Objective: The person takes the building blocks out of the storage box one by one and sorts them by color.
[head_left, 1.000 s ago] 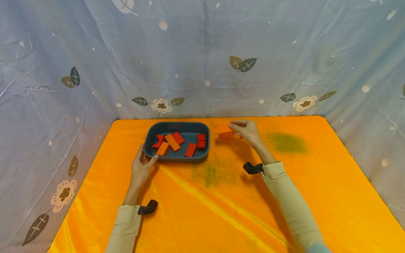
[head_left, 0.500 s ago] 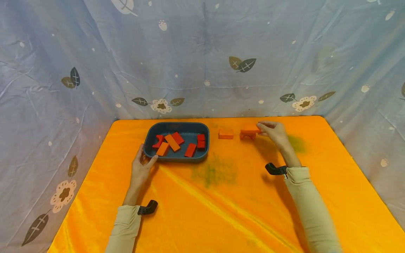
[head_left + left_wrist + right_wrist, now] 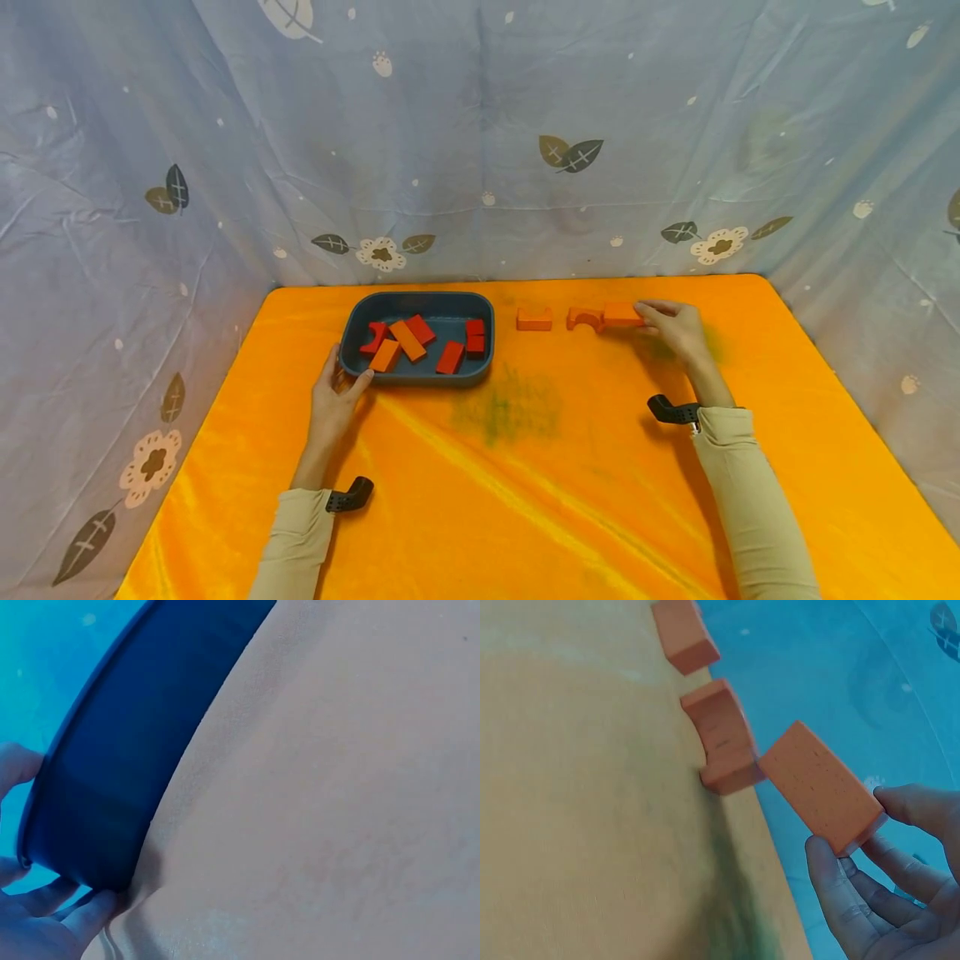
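One orange block (image 3: pixel 622 315) — pinching it in right hand (image 3: pixel 680 332) near far edge of surface (image 3: pixel 480 492) — gripping tray (image 3: pixel 431 379) at near-left corner with left hand (image 3: pixel 334 397).

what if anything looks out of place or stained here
The yellow-orange cloth has a green smudge off the near right corner of the dark tray, and another green patch by the right hand. They look odd, possibly stains, against the brighter cloth.
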The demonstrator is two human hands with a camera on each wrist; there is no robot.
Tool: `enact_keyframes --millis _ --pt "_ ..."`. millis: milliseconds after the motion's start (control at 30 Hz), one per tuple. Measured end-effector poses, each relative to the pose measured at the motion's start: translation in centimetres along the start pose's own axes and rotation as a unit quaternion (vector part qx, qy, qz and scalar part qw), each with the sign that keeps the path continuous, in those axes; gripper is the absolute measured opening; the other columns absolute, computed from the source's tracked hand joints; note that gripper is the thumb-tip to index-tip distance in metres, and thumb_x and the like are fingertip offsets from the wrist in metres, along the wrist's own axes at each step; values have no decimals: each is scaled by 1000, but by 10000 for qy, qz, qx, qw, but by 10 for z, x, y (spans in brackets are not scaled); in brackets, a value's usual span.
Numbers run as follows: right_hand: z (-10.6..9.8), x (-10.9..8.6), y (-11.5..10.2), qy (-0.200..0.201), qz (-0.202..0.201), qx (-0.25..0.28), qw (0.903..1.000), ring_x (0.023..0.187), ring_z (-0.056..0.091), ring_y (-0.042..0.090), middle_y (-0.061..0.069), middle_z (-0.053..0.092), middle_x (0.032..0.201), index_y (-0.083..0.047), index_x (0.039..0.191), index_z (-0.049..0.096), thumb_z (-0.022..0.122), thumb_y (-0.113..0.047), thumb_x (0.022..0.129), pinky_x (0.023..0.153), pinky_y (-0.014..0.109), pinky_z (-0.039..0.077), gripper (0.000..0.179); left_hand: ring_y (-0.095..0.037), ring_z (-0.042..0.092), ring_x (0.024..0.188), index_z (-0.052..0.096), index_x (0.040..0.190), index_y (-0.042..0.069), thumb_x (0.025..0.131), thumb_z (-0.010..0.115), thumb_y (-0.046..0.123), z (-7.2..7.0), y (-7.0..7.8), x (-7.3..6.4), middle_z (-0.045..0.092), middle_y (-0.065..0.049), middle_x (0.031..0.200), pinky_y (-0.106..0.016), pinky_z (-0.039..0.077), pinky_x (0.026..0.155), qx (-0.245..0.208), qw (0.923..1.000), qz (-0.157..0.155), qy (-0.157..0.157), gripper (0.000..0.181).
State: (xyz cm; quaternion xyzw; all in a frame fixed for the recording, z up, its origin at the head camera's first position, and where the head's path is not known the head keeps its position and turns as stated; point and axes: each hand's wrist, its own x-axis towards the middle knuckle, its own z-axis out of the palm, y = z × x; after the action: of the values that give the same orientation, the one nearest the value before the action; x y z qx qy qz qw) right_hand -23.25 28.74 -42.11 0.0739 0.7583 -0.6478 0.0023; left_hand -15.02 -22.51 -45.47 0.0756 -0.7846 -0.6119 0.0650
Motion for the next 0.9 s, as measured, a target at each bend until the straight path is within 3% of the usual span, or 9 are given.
enact_keyframes --millis 400,567,700,900 --pt "-10 9 19 51 140 66 9999 73 65 1 -20 63 78 21 132 47 64 -15 95 73 21 58 54 -26 24 146 12 158 8 96 65 19 -1 -5 2 16 -6 162 -40 32 114 -69 10000 -28 -22 82" --pt "-13 14 22 54 172 31 9998 72 65 1 -19 63 77 22 132 45 63 -13 96 74 22 58 54 -32 24 145 13 157 5 95 66 19 0 -6 2 16 -11 162 -42 30 115 -76 9999 62 38 82" --pt "-17 17 22 106 234 -65 9996 71 64 0 -16 62 77 22 132 45 63 -13 95 74 22 58 53 -34 24 145 13 157 3 95 66 18 0 -6 2 17 -15 162 -43 28 117 0 9999 155 74 83" --pt "-18 18 23 103 162 -479 9987 72 62 -1 -8 63 85 22 130 48 62 -16 97 75 22 58 52 -28 23 146 14 157 6 95 65 16 0 -5 2 18 -9 162 -41 24 119 10 9999 84 66 81"
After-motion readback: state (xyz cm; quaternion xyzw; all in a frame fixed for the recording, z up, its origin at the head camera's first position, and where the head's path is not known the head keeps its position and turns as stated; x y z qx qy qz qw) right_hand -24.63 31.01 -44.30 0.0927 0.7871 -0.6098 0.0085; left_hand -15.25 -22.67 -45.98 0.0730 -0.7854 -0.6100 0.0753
